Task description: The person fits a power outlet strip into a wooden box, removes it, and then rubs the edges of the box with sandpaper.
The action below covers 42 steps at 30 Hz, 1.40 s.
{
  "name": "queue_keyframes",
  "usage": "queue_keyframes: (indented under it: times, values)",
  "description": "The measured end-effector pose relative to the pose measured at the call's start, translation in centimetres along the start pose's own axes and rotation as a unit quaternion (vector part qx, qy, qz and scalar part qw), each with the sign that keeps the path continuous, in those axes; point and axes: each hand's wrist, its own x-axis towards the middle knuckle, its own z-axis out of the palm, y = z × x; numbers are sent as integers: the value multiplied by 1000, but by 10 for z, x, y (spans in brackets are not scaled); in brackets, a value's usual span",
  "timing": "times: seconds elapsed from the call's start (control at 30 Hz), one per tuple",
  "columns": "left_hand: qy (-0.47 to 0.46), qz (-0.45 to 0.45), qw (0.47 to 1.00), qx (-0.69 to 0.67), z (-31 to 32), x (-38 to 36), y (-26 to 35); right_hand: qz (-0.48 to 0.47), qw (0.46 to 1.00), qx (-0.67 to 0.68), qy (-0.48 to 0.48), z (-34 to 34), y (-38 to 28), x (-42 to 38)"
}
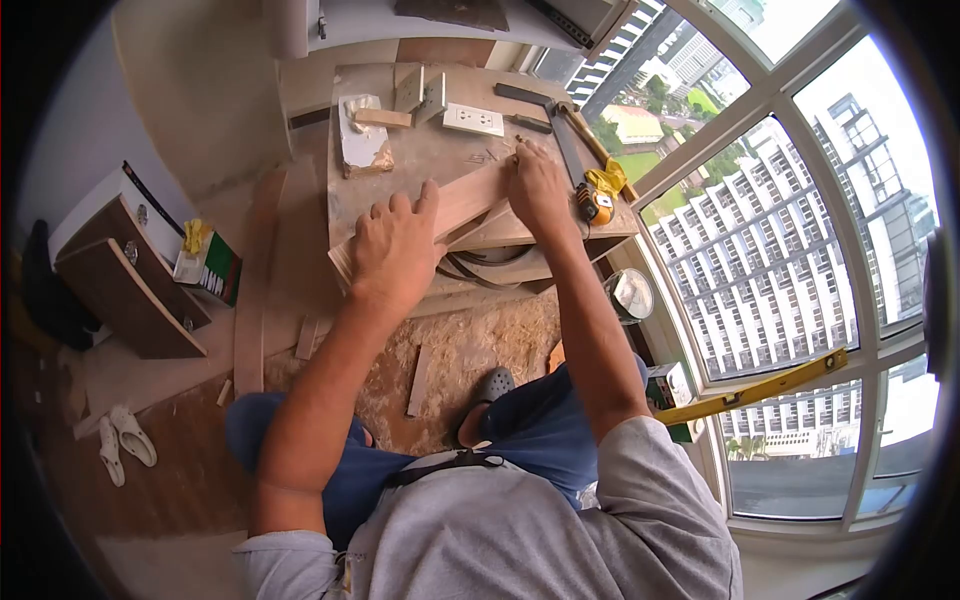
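A flat, light-brown wooden board lies slantwise over the front of the worktable. My left hand grips its near-left part, fingers over the top face. Around the far-right end my right hand is closed, thumb and fingertips at the board's edge. A few thin nails lie just beyond the board. Behind them are a white outlet plate and a dark-handled tool. To the right of my right hand are a carpenter's square and a yellow-black tape measure.
A putty-smeared white slab sits at the table's back left. A tin stands by the window, with a yellow spirit level nearer me. Drawer units are on the left. A wood strip lies on the dusty floor between my feet.
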Motion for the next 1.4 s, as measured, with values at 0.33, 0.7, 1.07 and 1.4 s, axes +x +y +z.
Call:
queue_keyframes:
  times: [0.33,0.7,1.07,1.4]
  values:
    - [-1,-6,1000,4,1,2,0,-64,995,-38,68,9,3,-13]
    - [-10,-11,1000,-4,1,6,1,-155,983,27,100,22,-2,-37]
    - [-22,-14,1000,0,3,6,2,-149,980,-27,129,24,-9,-48]
    - [-20,-11,1000,1,0,7,2,-127,978,-85,143,14,4,-39]
